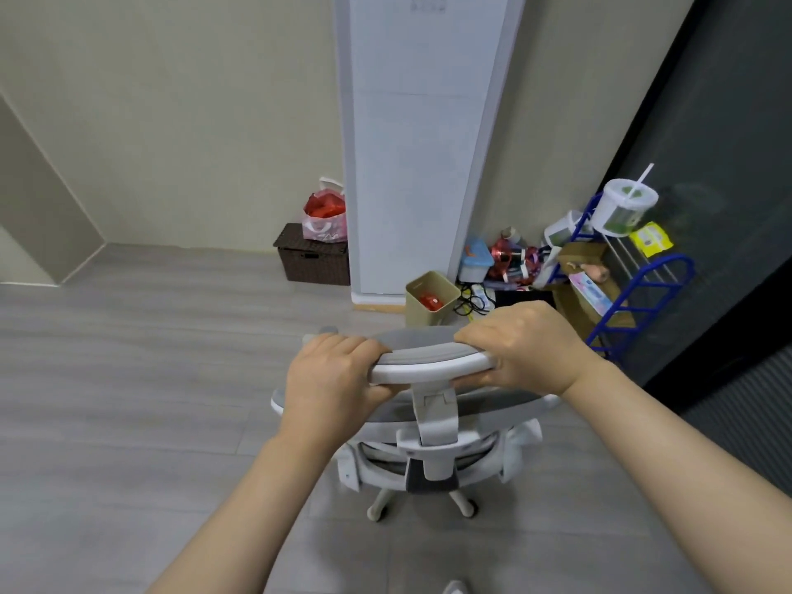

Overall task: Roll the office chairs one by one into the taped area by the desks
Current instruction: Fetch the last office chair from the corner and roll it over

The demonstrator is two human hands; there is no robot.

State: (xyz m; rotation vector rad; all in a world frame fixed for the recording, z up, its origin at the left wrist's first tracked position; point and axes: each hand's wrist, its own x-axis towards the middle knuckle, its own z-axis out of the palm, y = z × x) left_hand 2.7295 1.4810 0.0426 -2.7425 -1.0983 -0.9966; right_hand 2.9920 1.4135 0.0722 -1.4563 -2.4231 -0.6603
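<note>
My left hand (pixel 332 375) and right hand (pixel 525 345) each had a grip clamped on the headrest (pixel 424 358) of the office chair (pixel 433 443), fingers curled over its grey padded top and white plastic rim. The chair stood on the grey wood-look floor (pixel 128 379) in front of me, near a white pillar (pixel 411 143). Past it, a beige bin (pixel 430 297) held something red. A dark woven basket (pixel 315 259) by the wall carried a pink plastic bag (pixel 323 218) stuffed with red material. A blue wire rack (pixel 638 293) to the right bore a clear lidded cup (pixel 623 207) with a straw.
</note>
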